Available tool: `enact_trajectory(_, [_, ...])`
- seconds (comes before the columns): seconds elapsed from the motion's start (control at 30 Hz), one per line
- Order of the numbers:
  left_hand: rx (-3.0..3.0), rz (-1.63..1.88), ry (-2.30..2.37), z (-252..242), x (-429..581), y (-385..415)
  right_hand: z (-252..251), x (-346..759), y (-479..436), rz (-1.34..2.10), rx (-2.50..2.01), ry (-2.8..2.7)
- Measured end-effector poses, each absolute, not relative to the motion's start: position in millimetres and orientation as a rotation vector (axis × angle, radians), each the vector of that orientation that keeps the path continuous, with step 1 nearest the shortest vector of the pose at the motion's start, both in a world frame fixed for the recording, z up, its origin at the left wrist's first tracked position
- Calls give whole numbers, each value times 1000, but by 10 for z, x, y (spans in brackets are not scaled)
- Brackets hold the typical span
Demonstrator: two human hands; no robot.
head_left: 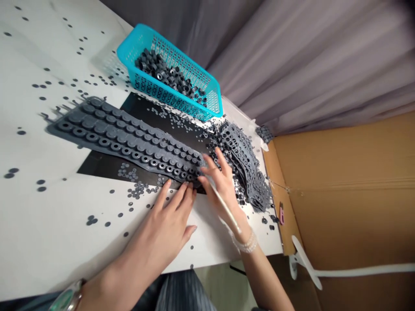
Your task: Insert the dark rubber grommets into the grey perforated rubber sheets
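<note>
A dark grey moulded rubber sheet [119,134] with rows of round ring-shaped parts lies across a black board [97,164]. My left hand [171,216] rests palm down, fingers stretched out, their tips at the near edge of the sheet. At the sheet's right end is my right hand [218,183], its fingers bent around a thin white stick-like tool [225,207]. The tool's tip is hidden by the fingers. Small grey discs [139,190] lie on the board and table by my left hand.
A turquoise basket [175,93] holding many small black rings stands behind the sheet. To the right lies a pile of perforated rubber sheets [248,164] among loose rings. A pink-handled tool [281,214] sits near the cardboard [343,181]. Discs are scattered over the white table [65,216].
</note>
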State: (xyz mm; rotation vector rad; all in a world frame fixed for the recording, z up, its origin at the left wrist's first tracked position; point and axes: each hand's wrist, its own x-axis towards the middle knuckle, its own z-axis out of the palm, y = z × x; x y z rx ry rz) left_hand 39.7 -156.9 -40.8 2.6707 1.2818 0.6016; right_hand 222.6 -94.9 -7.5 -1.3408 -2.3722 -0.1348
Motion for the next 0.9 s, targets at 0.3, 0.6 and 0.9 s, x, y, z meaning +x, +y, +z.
enact_trajectory(0.3, [2712, 573, 1265, -383, 391, -1570, -102, 2078, -1005, -76, -1173, -2513])
enact_trajectory(0.6, [2697, 564, 1289, -386, 408, -1561, -153, 2045, -921, -78, -1234, -2519])
enact_trajectory(0.9, [2679, 538, 1291, -394, 404, -1576, -100, 2152, -794, -124, -1397, -2238])
